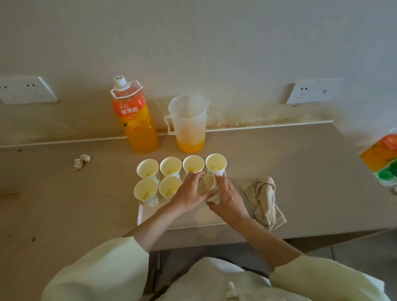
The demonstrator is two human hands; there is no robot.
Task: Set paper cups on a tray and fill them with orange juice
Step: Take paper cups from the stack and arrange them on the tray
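Several paper cups point(147, 168) stand upright on a white tray point(142, 216), in a back row and a shorter front row. Some hold a little pale liquid at the bottom. Over the tray's right side my left hand point(187, 193) and my right hand point(228, 197) both hold a tilted stack of paper cups point(208, 183); my left fingers curl round the cup at its open end. An orange juice bottle point(135, 118) with a white cap stands behind the tray. Beside it a clear measuring jug point(189, 122) holds a shallow layer of juice.
A crumpled beige cloth point(264, 198) lies right of the tray. A small wad of paper point(81, 161) sits at the left. A pack of orange and green items point(388, 156) lies at the far right edge. Wall sockets point(22, 89) are behind the counter.
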